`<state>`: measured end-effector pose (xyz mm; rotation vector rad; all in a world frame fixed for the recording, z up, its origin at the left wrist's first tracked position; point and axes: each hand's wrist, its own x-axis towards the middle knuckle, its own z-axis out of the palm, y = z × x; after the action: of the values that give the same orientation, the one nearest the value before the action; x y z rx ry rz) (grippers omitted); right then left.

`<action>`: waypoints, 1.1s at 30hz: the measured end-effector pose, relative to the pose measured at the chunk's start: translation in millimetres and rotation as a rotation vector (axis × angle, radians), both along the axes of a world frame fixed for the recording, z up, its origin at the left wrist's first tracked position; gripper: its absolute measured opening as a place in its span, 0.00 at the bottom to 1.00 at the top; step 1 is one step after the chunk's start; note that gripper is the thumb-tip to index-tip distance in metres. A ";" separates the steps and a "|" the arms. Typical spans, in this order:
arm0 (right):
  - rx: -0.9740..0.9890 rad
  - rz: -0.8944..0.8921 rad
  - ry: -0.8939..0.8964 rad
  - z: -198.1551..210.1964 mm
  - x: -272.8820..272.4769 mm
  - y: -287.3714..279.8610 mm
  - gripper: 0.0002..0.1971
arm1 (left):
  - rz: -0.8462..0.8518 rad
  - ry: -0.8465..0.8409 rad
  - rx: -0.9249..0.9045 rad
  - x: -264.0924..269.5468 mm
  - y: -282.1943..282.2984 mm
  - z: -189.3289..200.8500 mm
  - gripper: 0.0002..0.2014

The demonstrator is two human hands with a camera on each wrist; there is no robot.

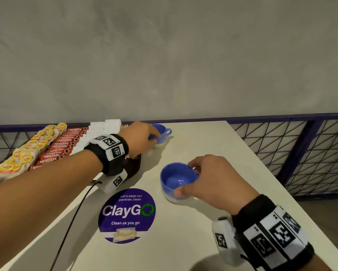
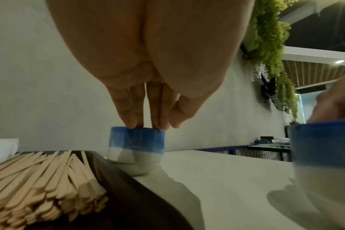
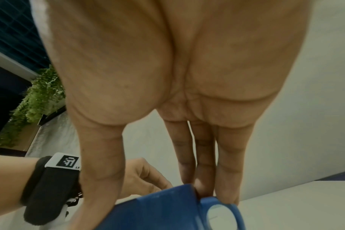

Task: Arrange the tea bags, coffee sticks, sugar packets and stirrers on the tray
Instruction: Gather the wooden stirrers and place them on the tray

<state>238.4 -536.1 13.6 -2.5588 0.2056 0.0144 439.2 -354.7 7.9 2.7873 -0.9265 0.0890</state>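
A dark tray [image 1: 134, 169] at the table's left carries yellow tea bags [image 1: 27, 153], red coffee sticks [image 1: 62, 147], white sugar packets [image 1: 97, 130] and wooden stirrers [image 2: 39, 179]. My forearm covers part of the tray. My left hand [image 1: 156, 138] reaches past the tray and grips the rim of the far blue cup [image 2: 137, 149], which stands against the tray's edge [image 2: 138, 202]. My right hand [image 1: 185, 179] holds the near blue cup [image 1: 176, 178] on the table. Its thumb is on the near side, and its fingers [image 3: 226, 179] are at the handle.
A round purple ClayGo sticker [image 1: 127, 214] lies on the white table [image 1: 203, 231] in front of me. A black cable [image 1: 74, 222] runs across the table's left part. The table's right edge drops off beside a purple wire-mesh railing [image 1: 310, 153]. A grey wall stands behind.
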 end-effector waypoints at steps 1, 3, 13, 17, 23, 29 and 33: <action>0.007 -0.001 0.000 -0.1 0.6 -0.8 0.32 | 0.001 -0.007 0.044 -2.4 -1.4 -1.3 0.15; 0.011 0.005 0.002 0.1 1.2 -2.4 0.33 | -0.002 -0.026 0.128 -7.0 -4.4 -3.2 0.15; 0.043 0.011 0.002 -2.0 0.7 -7.3 0.35 | 0.066 0.042 0.191 15.0 -8.6 -16.0 0.28; 0.048 0.012 0.002 -1.2 0.7 -8.5 0.34 | 0.081 0.089 0.169 26.2 -12.5 -17.3 0.30; 0.053 0.001 -0.001 -2.6 2.1 -7.7 0.32 | 0.141 0.176 0.121 34.3 -19.2 -20.5 0.30; 0.047 0.001 -0.012 -6.0 2.3 -6.8 0.31 | 0.151 0.107 0.122 35.7 -28.5 -27.3 0.34; 0.048 0.002 -0.016 -6.7 3.7 -9.3 0.30 | 0.149 0.148 0.133 40.9 -24.5 -26.3 0.36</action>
<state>242.1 -545.4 6.9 -2.5105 0.1942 -0.0010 480.2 -379.2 -18.5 2.9336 -0.7145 -0.1599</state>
